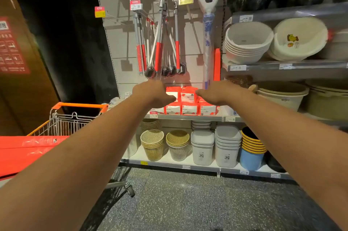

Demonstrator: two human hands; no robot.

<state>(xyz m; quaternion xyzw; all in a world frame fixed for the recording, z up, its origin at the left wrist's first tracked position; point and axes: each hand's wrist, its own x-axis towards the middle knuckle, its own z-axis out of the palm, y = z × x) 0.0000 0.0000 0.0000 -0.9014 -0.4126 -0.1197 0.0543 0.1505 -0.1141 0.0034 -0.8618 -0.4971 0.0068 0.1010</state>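
Observation:
Both my arms reach forward to a store shelf. My left hand (150, 92) is at the left side of a stack of red and white packets (189, 102) on the middle shelf (184, 117). My right hand (216, 92) is at the stack's right side. I see only the backs of both hands; the fingers point away and are hidden, so I cannot tell whether they touch or hold a packet. Red-handled mops (159, 42) hang on the panel just above the hands.
A shopping cart (75, 117) with an orange handle stands at the left, a red item (32, 147) lying across it. Woven baskets (152, 142), grey bins (202, 146) and blue buckets (251, 153) fill the bottom shelf. White basins (246, 42) sit on the right shelves.

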